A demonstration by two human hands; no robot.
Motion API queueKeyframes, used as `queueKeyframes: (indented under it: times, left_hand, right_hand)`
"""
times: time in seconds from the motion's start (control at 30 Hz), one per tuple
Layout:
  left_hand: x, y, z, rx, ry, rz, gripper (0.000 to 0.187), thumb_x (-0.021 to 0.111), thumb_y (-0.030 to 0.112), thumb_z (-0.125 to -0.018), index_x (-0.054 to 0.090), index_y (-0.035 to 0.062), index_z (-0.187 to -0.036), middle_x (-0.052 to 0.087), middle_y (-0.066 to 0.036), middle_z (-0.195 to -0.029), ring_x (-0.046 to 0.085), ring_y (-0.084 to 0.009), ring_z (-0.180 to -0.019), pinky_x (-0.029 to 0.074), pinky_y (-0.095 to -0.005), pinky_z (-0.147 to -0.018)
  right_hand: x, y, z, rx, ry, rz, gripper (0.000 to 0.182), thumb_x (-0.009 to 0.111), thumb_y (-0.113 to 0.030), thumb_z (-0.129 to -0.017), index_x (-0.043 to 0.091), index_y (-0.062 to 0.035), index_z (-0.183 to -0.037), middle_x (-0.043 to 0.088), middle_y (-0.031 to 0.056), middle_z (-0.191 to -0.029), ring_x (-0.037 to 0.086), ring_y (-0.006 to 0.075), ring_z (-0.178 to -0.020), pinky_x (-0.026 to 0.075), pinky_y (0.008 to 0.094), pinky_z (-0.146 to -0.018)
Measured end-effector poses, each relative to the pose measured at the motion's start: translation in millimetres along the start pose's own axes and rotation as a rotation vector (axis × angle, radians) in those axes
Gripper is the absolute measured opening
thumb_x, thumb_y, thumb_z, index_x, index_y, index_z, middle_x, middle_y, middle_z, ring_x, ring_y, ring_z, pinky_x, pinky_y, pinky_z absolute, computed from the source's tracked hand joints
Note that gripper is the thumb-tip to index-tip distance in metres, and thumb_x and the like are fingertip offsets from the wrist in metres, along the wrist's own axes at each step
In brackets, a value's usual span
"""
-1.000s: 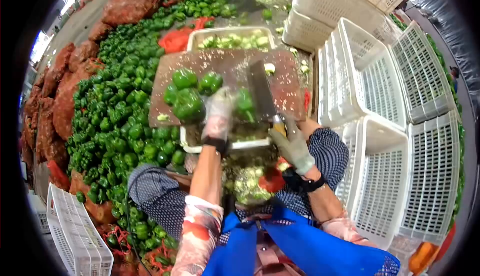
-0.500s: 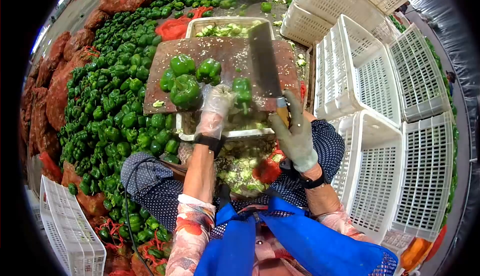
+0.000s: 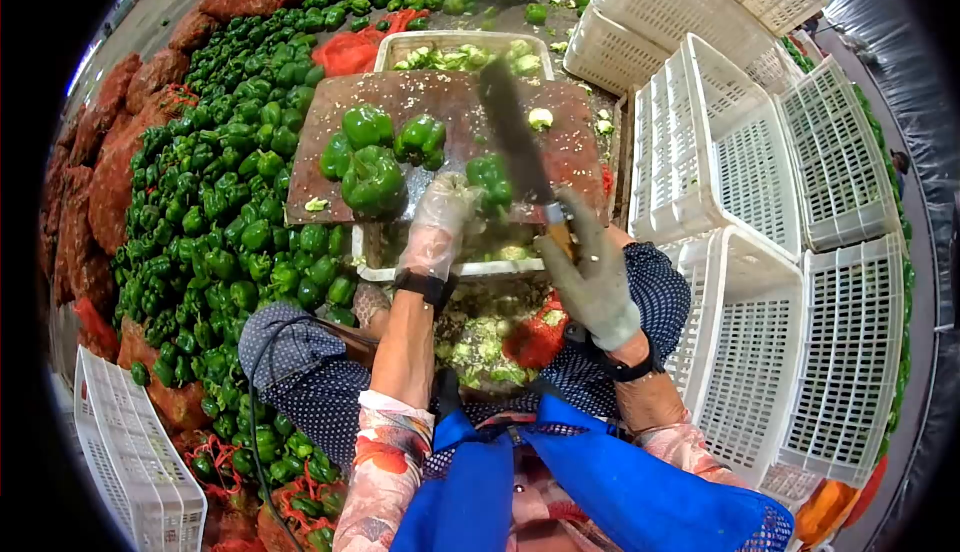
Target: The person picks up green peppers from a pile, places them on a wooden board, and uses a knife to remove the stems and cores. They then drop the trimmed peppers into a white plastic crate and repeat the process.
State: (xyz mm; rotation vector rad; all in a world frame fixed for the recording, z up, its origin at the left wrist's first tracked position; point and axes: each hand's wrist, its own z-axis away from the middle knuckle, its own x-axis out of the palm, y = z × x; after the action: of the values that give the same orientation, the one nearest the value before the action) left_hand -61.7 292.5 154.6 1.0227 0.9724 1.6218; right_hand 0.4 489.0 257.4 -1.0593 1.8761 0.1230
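Observation:
My right hand [image 3: 592,277], in a grey glove, is closed around the wooden handle of a cleaver [image 3: 518,137], its broad blade raised and blurred over the cutting board [image 3: 440,94]. A green pepper [image 3: 489,184] lies on the board just left of the blade's lower part. Beside this pepper, my left hand [image 3: 442,217] wears a clear plastic glove; its fingers are curled near the board's front edge, and whether they touch the pepper is unclear. Several whole peppers [image 3: 373,180] sit together on the board's left half. A pale cut piece [image 3: 540,119] rests right of the blade.
A large heap of green peppers [image 3: 240,182] spreads along the left, with red mesh sacks [image 3: 125,172] behind it. White crates [image 3: 690,152] stand on the right. One white tray [image 3: 385,49] of trimmings is behind the board, and another crate's rim [image 3: 480,269] shows below it.
The cleaver blade has swung left and tilted more. A pale piece now shows on the board right of the blade. The pepper by my left hand has turned slightly.

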Motion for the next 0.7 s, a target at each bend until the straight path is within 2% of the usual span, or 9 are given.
queueKeyframes:
  times: [0.03,0.13,0.17,0.2,0.3,0.43,0.57,0.63,0.7]
  left_hand:
    - [-0.1,-0.9,1.4,-0.004,-0.005,0.019,0.014,0.062,0.01,-0.089,0.055,0.0064,-0.101,0.056,0.0,-0.077,0.053,-0.0094,-0.059,0.046,-0.0234,-0.048]
    - [-0.6,-2.8,-1.5,-0.018,-0.04,0.08,0.018,0.063,0.012,-0.089,0.055,0.0071,-0.105,0.057,-0.001,-0.08,0.054,-0.0098,-0.059,0.046,-0.023,-0.049]
    - [-0.3,-4.7,-1.9,-0.04,-0.034,-0.009,0.016,0.061,0.011,-0.09,0.056,0.0076,-0.104,0.057,-0.001,-0.079,0.054,-0.0096,-0.058,0.046,-0.023,-0.048]
    - [2.8,4.5,4.7,-0.061,-0.028,-0.102,0.014,0.06,0.01,-0.09,0.056,0.0082,-0.103,0.058,-0.002,-0.078,0.053,-0.0095,-0.057,0.045,-0.0231,-0.046]
    - [7.3,35.0,13.2,-0.112,0.028,-0.37,0.01,0.056,0.006,-0.092,0.057,0.0098,-0.101,0.059,-0.002,-0.075,0.053,-0.0091,-0.055,0.044,-0.0234,-0.043]
    - [13.5,18.0,-9.2,0.025,-0.018,-0.088,0.009,0.057,0.01,-0.091,0.053,0.009,-0.084,0.053,-0.002,-0.071,0.048,-0.0098,-0.053,0.044,-0.0223,-0.044]
    - [25.7,30.0,-19.0,-0.004,0.007,-0.179,0.012,0.062,0.009,-0.089,0.052,0.0024,-0.088,0.055,-0.005,-0.07,0.051,-0.0144,-0.056,0.044,-0.0293,-0.05]
    - [16.4,43.2,-13.3,0.047,-0.1,0.059,0.009,0.06,0.006,-0.089,0.051,0.0039,-0.092,0.056,-0.006,-0.071,0.053,-0.0144,-0.056,0.044,-0.0285,-0.049]
    - [-8.9,68.6,19.8,0.281,-0.042,0.079,0.014,0.059,0.002,-0.087,0.053,0.0045,-0.099,0.062,-0.008,-0.076,0.056,-0.0149,-0.058,0.045,-0.0266,-0.05]
  right_hand:
    - [-9.3,-15.8,-10.2,0.209,0.069,-0.235,0.045,0.066,-0.005,-0.082,0.05,0.0008,-0.124,0.053,0.0252,-0.122,0.06,0.0365,-0.096,0.053,0.04,-0.075]
    - [7.4,-5.6,-9.9,0.212,0.051,-0.073,0.048,0.064,-0.01,-0.084,0.047,0.0001,-0.127,0.059,0.0261,-0.108,0.063,0.0371,-0.09,0.053,0.0405,-0.073]
    - [23.9,4.9,-7.8,0.441,-0.044,-0.19,0.049,0.062,-0.013,-0.085,0.045,-0.0009,-0.129,0.061,0.0261,-0.103,0.064,0.037,-0.087,0.053,0.04,-0.072]
    - [35.1,24.0,-7.1,0.56,-0.427,-0.088,0.05,0.057,-0.02,-0.088,0.043,-0.0011,-0.132,0.063,0.0247,-0.092,0.065,0.0373,-0.083,0.053,0.0396,-0.071]
    - [43.0,52.7,-2.3,0.539,-0.393,-0.34,0.058,0.055,-0.027,-0.088,0.039,0.0012,-0.136,0.063,0.0257,-0.1,0.064,0.0375,-0.091,0.05,0.0437,-0.08]
    - [43.5,61.8,-1.1,0.33,-0.18,-0.235,0.056,0.057,-0.025,-0.088,0.041,0.002,-0.135,0.06,0.0254,-0.113,0.061,0.0334,-0.103,0.048,0.042,-0.087]
    - [21.9,45.1,-19.1,0.23,-0.079,-0.229,0.049,0.058,-0.017,-0.089,0.044,0.0008,-0.132,0.06,0.0241,-0.109,0.061,0.0345,-0.096,0.049,0.0401,-0.083]
    - [5.4,30.3,-24.1,0.188,-0.077,-0.241,0.048,0.057,-0.015,-0.089,0.044,0.0008,-0.131,0.061,0.0233,-0.106,0.061,0.0347,-0.093,0.05,0.0396,-0.081]
    - [4.8,26.0,-19.6,0.25,-0.132,-0.286,0.047,0.057,-0.014,-0.088,0.044,0.0009,-0.131,0.061,0.0231,-0.104,0.062,0.0345,-0.092,0.05,0.0397,-0.08]
